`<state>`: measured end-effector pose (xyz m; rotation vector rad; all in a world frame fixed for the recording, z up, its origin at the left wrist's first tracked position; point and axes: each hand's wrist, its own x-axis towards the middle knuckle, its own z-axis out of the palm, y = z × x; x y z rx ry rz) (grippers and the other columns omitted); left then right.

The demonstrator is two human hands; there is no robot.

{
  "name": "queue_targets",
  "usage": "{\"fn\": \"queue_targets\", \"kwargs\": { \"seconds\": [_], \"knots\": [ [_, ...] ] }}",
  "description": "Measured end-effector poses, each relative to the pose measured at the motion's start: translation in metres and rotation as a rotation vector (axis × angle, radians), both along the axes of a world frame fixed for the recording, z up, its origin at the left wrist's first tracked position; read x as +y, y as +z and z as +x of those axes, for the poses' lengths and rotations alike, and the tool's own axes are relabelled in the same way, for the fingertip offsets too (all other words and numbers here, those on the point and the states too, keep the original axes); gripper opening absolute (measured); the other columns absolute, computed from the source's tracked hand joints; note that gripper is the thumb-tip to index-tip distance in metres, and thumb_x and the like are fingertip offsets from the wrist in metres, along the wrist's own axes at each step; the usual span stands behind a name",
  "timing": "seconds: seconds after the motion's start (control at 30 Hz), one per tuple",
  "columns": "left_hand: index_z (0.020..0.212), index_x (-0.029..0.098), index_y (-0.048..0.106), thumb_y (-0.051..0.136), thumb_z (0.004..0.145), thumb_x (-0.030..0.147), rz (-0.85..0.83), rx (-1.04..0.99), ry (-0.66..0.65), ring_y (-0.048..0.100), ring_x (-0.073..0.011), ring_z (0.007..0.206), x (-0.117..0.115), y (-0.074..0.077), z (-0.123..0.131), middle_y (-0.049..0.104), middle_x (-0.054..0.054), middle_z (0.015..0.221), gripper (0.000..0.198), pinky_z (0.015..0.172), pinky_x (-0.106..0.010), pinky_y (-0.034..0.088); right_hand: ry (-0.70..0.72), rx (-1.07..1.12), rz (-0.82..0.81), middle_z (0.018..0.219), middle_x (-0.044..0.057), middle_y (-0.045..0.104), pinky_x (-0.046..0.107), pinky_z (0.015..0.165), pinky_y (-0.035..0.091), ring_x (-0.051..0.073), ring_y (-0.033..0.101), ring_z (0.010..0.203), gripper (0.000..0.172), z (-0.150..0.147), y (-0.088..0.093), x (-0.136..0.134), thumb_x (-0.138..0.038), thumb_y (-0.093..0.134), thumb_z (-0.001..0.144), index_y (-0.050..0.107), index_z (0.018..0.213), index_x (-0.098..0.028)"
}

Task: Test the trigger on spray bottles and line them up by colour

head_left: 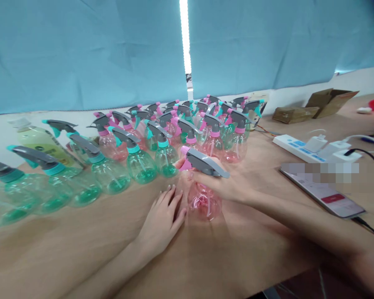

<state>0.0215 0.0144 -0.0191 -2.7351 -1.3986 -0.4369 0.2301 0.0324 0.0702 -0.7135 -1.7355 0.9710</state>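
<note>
Forearms [299, 222], wooden tabletop [255, 257] — blue cloth [81, 54] behind

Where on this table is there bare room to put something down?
Bare wood lies between the green spray bottles and the left hand, and between the pink spray bottles and the power strip. The bottle rows themselves are tightly crowded.

Head-worn view, looking forward and down, close above left hand [162, 220], right hand [218, 182]
</note>
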Motion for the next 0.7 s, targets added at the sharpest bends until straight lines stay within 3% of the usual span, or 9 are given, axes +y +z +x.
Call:
{"fn": "queue_targets", "kwargs": {
  "seconds": [0.17,0.43,0.7],
  "knots": [
    [0.133,0.016,0.052,0.04,0.1,0.038,-0.003,0.003,0.001,0.044,-0.0312,0.134,-0.0004,0.0015,0.0007,0.049,-0.016,0.144,0.041,0.107,-0.051,0.038,-0.012,-0.031,0.026,0.094,0.003,0.068,0.033,0.083,0.049,0.016,0.064,0.087,0.014,-0.0001,0.0028,-0.0005,-0.023,0.059,0.083,0.062,0.096,-0.021],
    [0.134,0.013,0.052,0.039,0.1,0.038,-0.008,0.019,0.005,0.043,-0.0324,0.134,-0.0015,0.0036,0.002,0.049,-0.018,0.144,0.043,0.106,-0.053,0.038,-0.01,0.008,0.026,0.099,0.004,0.069,0.034,0.085,0.05,0.017,0.064,0.09,0.016,-0.0008,-0.0015,0.0013,-0.026,0.06,0.083,0.062,0.099,-0.022],
    [0.133,0.015,0.052,0.041,0.1,0.038,-0.001,0.019,0.007,0.043,-0.0308,0.134,-0.0021,0.0024,0.0006,0.048,-0.017,0.145,0.042,0.107,-0.05,0.037,0.011,0.042,-0.021,0.099,0.003,0.068,0.03,0.077,0.05,0.014,0.062,0.083,0.017,-0.0012,-0.0011,-0.0001,-0.021,0.062,0.082,0.061,0.098,-0.019]
  ]
}}
